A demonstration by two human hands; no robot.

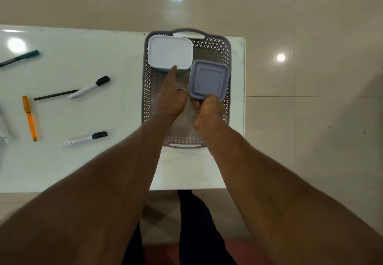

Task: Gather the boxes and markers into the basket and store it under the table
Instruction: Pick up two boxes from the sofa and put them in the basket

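Grey perforated plastic: the basket (227,49) sits at the right end of the white table (68,161), its far handle at the far edge, its right wall close to the right edge.

The white-lidded box (170,54) lies in the basket's far-left corner. Your left hand (171,97) reaches over the basket floor, fingers straight, fingertips touching the near edge of that lid. No grasp there; the hand is released and flat.

The grey-lidded box (209,78) sits tilted toward the basket's right wall, just beside the white-lidded box, their corners nearly meeting. Your right hand (207,107) grips its near edge, fingers curled under and thumb on the lid rim. You cannot tell whether the box rests on the basket floor or is held above it.

Markers are spread over the left half of the table, all outside the basket:
- green marker (20,57), near the far-left corner
- black-capped white marker (89,87), mid table, touching the tip of a thin black pen (56,95)
- orange marker (30,117), toward the left edge, lying lengthwise
- second black-capped white marker (85,138), closer to the near edge

A blurred pale object (4,126) lies at the left edge; too unclear to name.
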